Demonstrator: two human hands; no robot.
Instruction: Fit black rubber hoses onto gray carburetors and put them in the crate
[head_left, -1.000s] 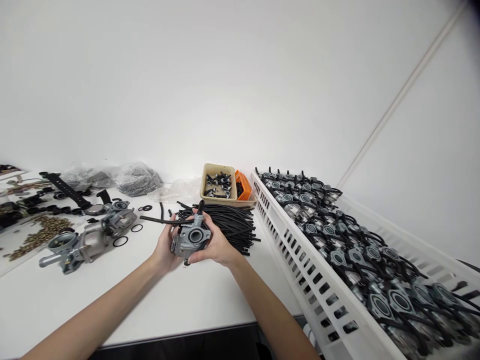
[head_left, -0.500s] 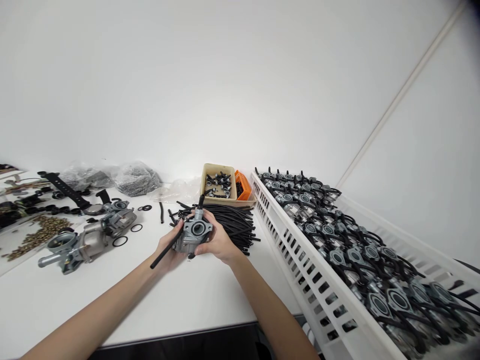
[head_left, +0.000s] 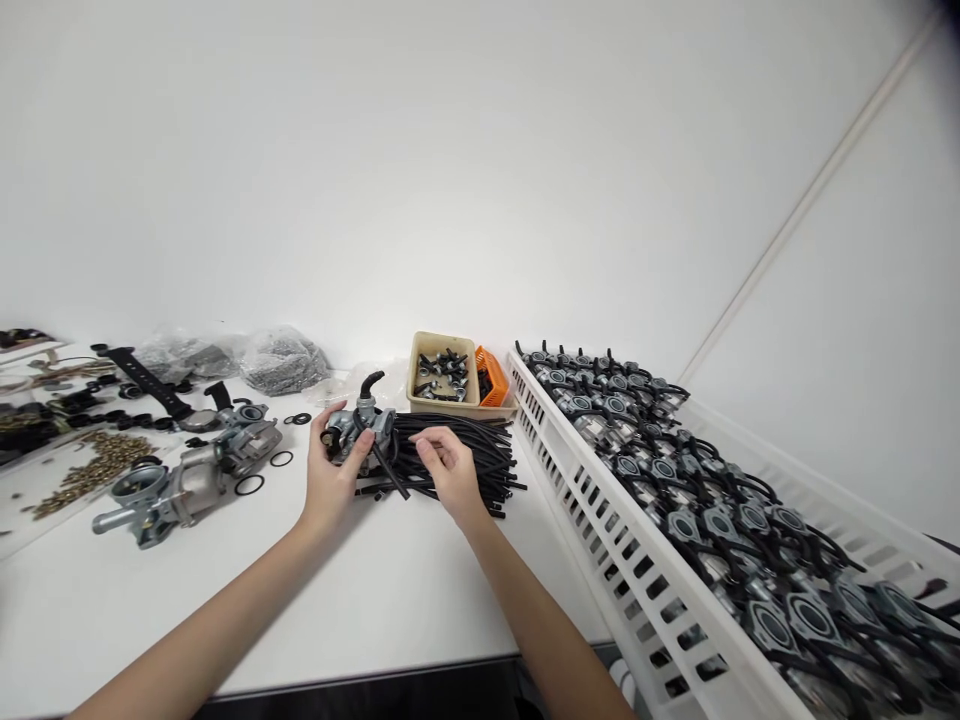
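Our left hand (head_left: 330, 480) gripped the carburetor (head_left: 358, 432) above the white table (head_left: 390, 590), beside the hose pile (head_left: 457, 450). Our right hand (head_left: 448, 470) rested half-open on those hoses, pinching none that we could see. One-handed, the carburetor might have tipped and slipped.

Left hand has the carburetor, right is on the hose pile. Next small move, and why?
Probably pinch one hose free from the pile. The right hand rests open on the black hoses with nothing gripped, while the left hand holds the carburetor beside the pile, one hose already hanging from it.
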